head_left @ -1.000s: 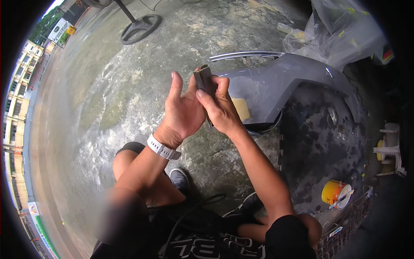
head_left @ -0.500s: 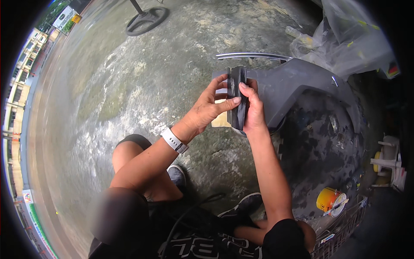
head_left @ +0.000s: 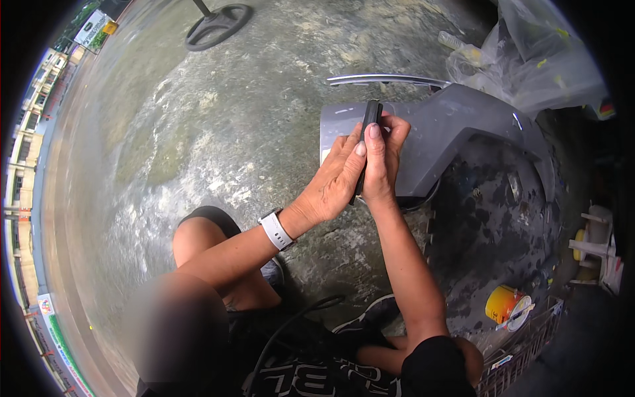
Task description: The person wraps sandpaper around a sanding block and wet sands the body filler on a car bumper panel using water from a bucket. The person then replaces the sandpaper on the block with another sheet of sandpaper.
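Observation:
A black oblong block [head_left: 372,116], narrow and seen nearly edge-on, is held tilted between my two hands. From the left, my left hand [head_left: 335,171] presses along it with the fingers together and the thumb on its edge. My right hand [head_left: 381,159] closes round the other side, its thumb pointing up along the block. Much of the block is hidden by the fingers. Just beyond and under my hands lies a large grey curved panel [head_left: 440,126], like a vehicle bumper, with wet-looking marks on it.
A thin shiny strip [head_left: 390,79] runs along the panel's far side. Clear plastic sheeting [head_left: 529,73] and a plastic bottle [head_left: 450,40] lie far right. To the right are a yellow-orange can [head_left: 504,304], a wire basket [head_left: 522,354] and a white stool [head_left: 595,248]. A dark round base [head_left: 219,28] stands far left.
The block has turned from showing a broad face to nearly edge-on. My left fingers have come from spread round it to lying together against it.

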Available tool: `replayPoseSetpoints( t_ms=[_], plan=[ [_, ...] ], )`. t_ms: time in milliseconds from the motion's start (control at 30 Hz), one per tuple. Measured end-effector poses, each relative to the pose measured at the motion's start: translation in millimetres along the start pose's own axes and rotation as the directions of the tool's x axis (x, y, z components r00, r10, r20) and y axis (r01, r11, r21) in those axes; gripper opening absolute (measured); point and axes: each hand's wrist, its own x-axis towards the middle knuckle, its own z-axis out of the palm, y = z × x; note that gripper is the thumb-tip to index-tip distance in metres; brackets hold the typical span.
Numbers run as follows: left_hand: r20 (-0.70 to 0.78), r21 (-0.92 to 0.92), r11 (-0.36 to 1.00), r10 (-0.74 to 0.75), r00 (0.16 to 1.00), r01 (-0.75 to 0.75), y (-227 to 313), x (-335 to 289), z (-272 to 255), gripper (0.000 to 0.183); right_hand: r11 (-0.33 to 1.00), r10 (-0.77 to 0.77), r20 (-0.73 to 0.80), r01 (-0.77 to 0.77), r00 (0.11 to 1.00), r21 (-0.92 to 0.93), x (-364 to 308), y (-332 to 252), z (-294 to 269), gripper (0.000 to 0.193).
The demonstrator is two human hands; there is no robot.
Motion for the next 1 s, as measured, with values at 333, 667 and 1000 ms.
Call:
replayPoseSetpoints(
  t_ms=[333, 667, 1000],
  plan=[
    [0.022, -0.186, 0.978, -0.092, 0.996, 0.094, -9, 1, 6, 0.065, 0.957, -0.170, 0.149, 0.199, 0.974, -0.210, 14, 6, -12, 0.049],
    [0.141, 0.280, 0.958, 0.029, 0.990, -0.068, -2, 30, -45, 0.097, 0.943, 0.297, 0.076, -0.305, 0.952, 0.135, 45, -64, -32, 0.047],
    [0.082, -0.626, 0.525, -0.691, 0.718, 0.577, -129, 81, -40, 0.045, 0.696, 0.613, 0.000, -0.541, 0.790, -0.472, 11, -128, -118, 0.042]
  ],
)
